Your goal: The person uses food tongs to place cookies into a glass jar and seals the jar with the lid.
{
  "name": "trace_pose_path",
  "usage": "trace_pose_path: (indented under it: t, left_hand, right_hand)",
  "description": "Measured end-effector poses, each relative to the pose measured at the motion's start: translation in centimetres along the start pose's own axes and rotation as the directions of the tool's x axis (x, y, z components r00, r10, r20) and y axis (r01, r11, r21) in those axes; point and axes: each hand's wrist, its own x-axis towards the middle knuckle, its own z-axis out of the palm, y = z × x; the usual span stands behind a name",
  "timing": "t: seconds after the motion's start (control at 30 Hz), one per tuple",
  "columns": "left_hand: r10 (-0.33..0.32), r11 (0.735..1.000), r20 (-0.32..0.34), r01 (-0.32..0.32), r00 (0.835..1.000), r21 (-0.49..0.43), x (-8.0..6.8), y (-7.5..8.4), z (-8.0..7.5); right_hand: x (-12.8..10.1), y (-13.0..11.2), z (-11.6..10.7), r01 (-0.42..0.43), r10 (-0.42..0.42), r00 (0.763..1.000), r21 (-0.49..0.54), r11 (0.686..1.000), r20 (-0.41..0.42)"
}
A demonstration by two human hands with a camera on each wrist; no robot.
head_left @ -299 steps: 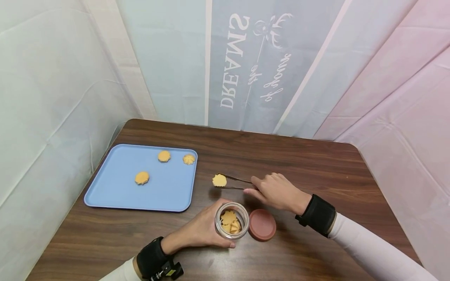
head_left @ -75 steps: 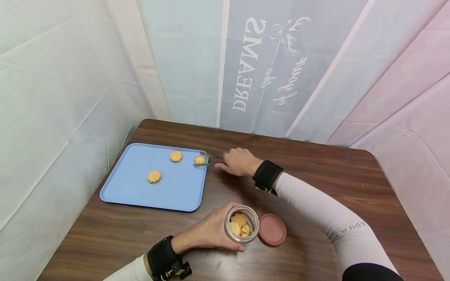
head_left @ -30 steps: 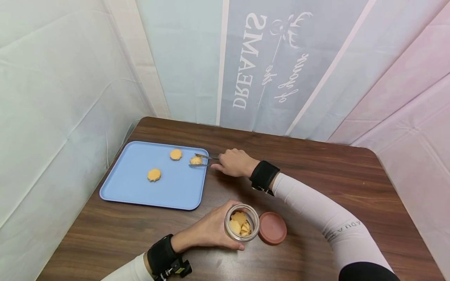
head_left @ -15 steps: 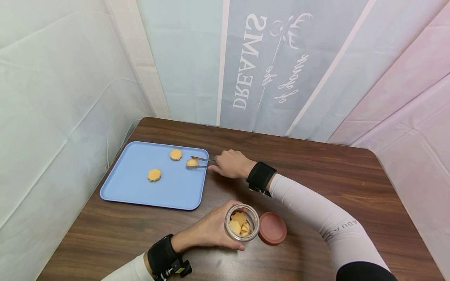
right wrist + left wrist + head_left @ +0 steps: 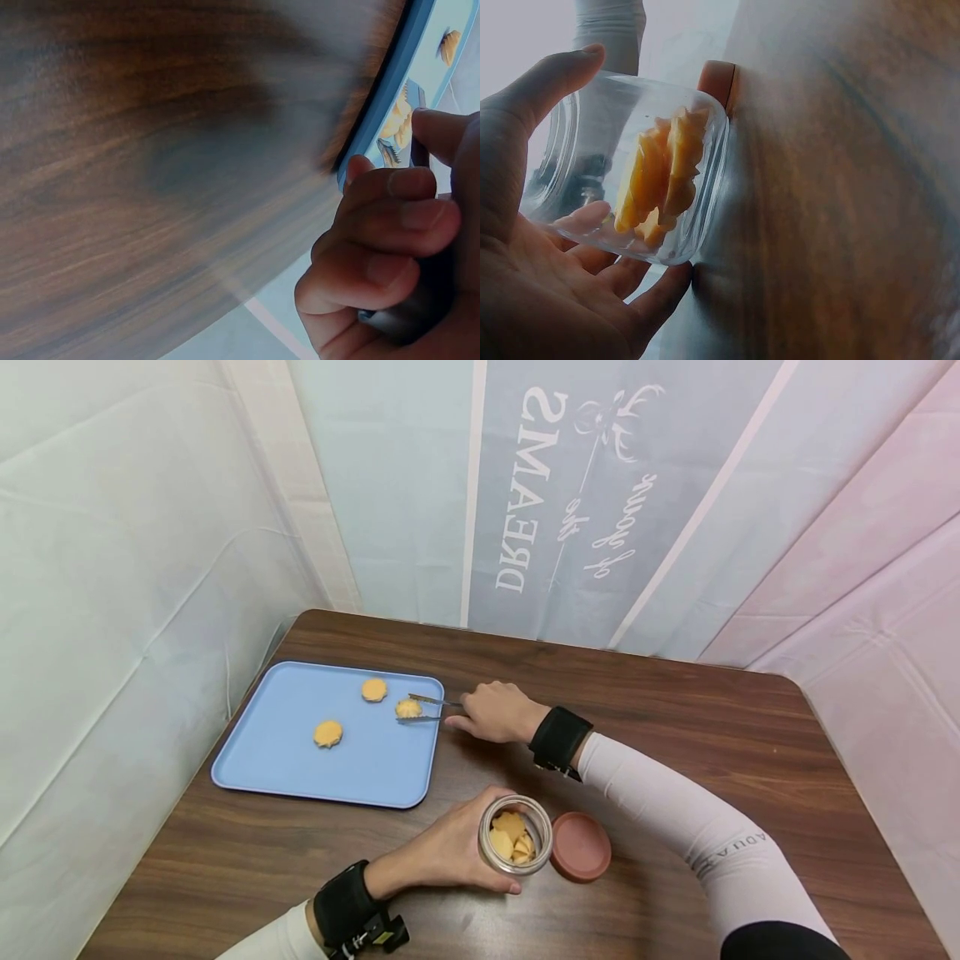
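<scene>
My right hand (image 5: 491, 714) grips metal tongs (image 5: 427, 710) whose tips close on a yellow cookie (image 5: 408, 708) at the right edge of the blue tray (image 5: 300, 772). Two more cookies (image 5: 328, 733) lie on the tray, one farther back (image 5: 373, 689). In the right wrist view my curled fingers (image 5: 390, 225) hold the tongs beside the tray rim (image 5: 375, 112). My left hand (image 5: 442, 852) wraps round an open glass jar (image 5: 514, 846) with several cookies inside; the left wrist view shows the jar (image 5: 630, 180) in my palm.
A reddish-brown lid (image 5: 580, 847) lies flat on the wooden table (image 5: 675, 760) just right of the jar. Pale fabric walls with printed lettering enclose the table at the back and sides. The table's right edge runs close to the pink wall.
The tongs and the cookie in them have shifted slightly left and nearer over the tray's right edge. The left hand and jar have stayed put.
</scene>
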Motion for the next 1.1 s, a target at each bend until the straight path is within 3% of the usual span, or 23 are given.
trace_pose_path:
  t: [0.83, 1.1]
  left_hand:
    - [0.011, 1.000, -0.002, -0.011, 1.000, 0.018, 0.1, 0.1, 0.1]
    - [0.007, 1.000, 0.004, -0.007, 1.000, -0.015, 0.0, 0.1, 0.0]
  right_hand:
    - [-0.7, 0.3, 0.4, 0.046, -0.045, 0.997, 0.013, 0.999, -0.065]
    - [-1.1, 0.5, 0.3, 0.069, -0.067, 0.994, 0.014, 0.998, -0.081]
